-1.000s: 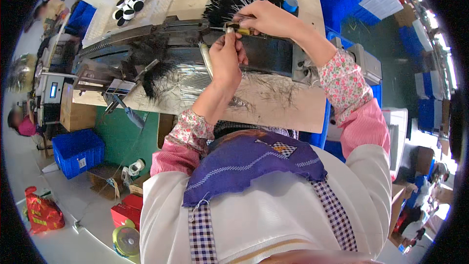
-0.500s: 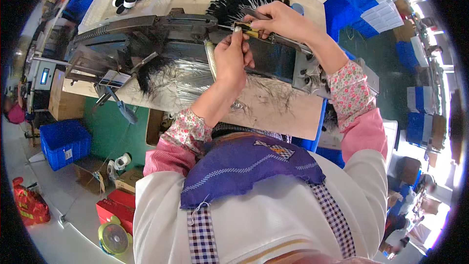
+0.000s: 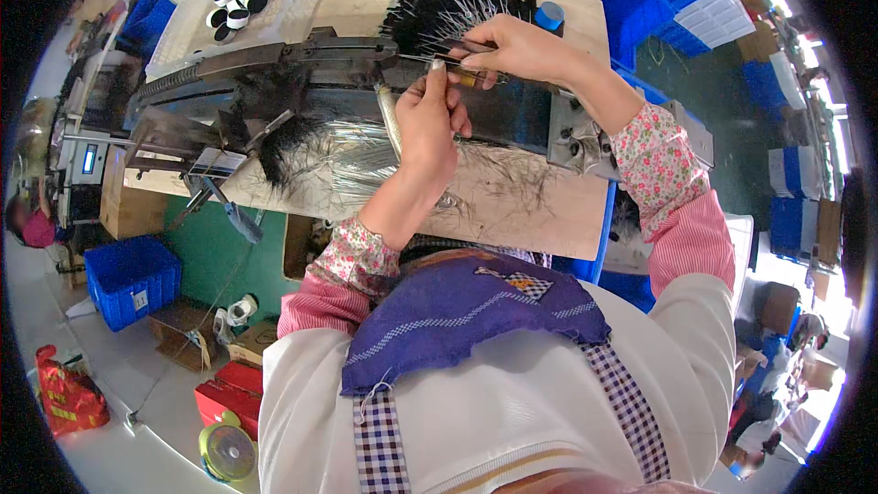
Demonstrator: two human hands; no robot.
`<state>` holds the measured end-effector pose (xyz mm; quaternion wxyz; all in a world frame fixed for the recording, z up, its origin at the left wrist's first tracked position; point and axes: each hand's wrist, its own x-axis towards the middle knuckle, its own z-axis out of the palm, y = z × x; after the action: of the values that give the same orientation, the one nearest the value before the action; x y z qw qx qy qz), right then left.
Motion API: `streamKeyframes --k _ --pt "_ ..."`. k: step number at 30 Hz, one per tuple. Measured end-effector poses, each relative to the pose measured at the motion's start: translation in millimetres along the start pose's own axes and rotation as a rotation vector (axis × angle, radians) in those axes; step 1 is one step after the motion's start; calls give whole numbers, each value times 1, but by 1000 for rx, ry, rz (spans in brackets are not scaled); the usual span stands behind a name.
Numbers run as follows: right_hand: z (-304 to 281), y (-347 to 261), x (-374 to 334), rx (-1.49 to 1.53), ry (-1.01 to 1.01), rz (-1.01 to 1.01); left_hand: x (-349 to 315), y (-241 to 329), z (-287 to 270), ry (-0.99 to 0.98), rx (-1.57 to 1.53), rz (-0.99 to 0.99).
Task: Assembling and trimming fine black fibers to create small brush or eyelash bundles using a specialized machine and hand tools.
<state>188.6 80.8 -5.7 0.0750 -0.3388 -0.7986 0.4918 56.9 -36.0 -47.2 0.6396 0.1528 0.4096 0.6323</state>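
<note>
My left hand (image 3: 428, 123) is closed, thumb and forefinger pinched at the tip of a thin metal rod by the machine's end; what lies inside the pinch is too small to make out. Just right of it, my right hand (image 3: 521, 50) is closed around a dark tool with a yellow part (image 3: 468, 80), its kind partly hidden by the fingers. Both hands meet over the dark metal machine (image 3: 311, 59). Behind them lies a heap of black bristle brushes with wire stems (image 3: 439, 14). Thin silvery wires (image 3: 352, 151) lie beside my left wrist.
A clear plastic tray (image 3: 174, 41) holds several black-and-white round pieces (image 3: 247, 2) at the far left. A blue-capped container (image 3: 549, 16) stands by the brushes. Loose bristles litter the wooden bench (image 3: 549, 210). Blue crates (image 3: 133, 284) stand on the floor.
My right hand has lowered slightly and turned, so less of the yellow part shows. My left hand stays pinched in nearly the same place. The view has shifted a little.
</note>
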Motion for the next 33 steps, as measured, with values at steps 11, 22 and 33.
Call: streamKeyframes --k 11,22,33 --pt "-7 -1 2 299 42 51 10 -1 -8 -97 109 -41" --pt "-12 -21 -31 -647 526 -141 10 34 -12 -359 -481 -207" --pt "57 -47 -22 -712 784 -349 4 24 -13 -327 -560 -162"
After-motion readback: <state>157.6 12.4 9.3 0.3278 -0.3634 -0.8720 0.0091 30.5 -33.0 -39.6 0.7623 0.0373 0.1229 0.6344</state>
